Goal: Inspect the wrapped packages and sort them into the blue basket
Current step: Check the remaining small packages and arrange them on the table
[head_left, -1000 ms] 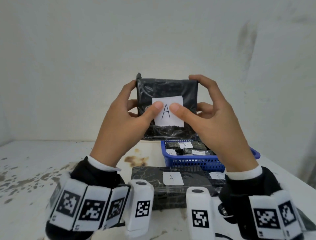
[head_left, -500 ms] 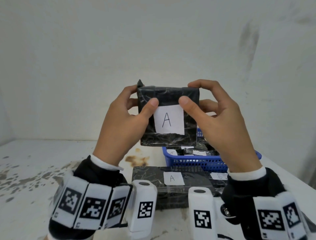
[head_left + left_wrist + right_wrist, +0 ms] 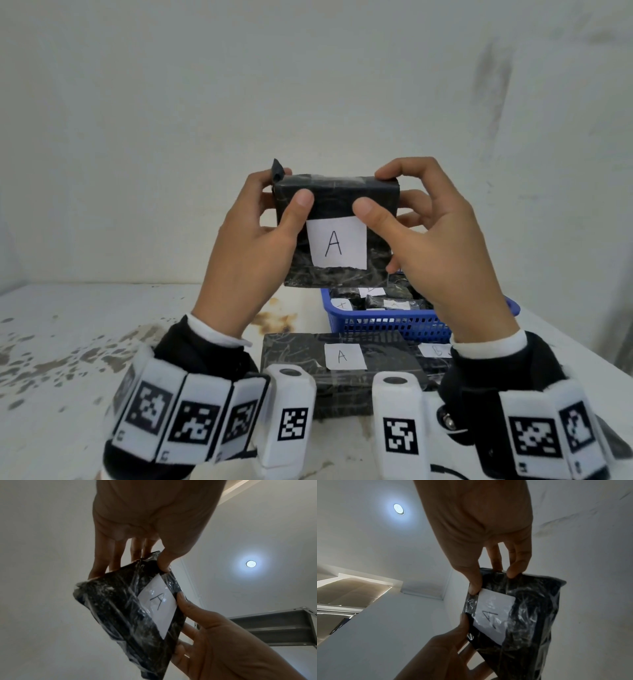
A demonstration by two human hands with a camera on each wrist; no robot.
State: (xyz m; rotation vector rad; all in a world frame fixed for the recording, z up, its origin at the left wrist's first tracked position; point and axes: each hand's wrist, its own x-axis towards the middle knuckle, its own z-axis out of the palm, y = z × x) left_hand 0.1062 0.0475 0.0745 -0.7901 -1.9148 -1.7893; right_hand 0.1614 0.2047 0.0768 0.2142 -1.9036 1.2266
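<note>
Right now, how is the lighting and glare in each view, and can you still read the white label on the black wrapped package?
Head view: even, soft light; the A on the white paper label of the black plastic-wrapped package reads clearly. Left wrist view: backlit by a round ceiling lamp with a halo, the left hand dim, film glinting over the label. Right wrist view: same lamp flare, right hand in shadow, the A readable through glare.

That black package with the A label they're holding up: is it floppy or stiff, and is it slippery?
The held package probably is stiff: it keeps flat faces and straight edges between the left hand and right hand. Its glossy, wrinkled film wrap may be somewhat slippery. Boxy, so unlikely to roll.
</note>
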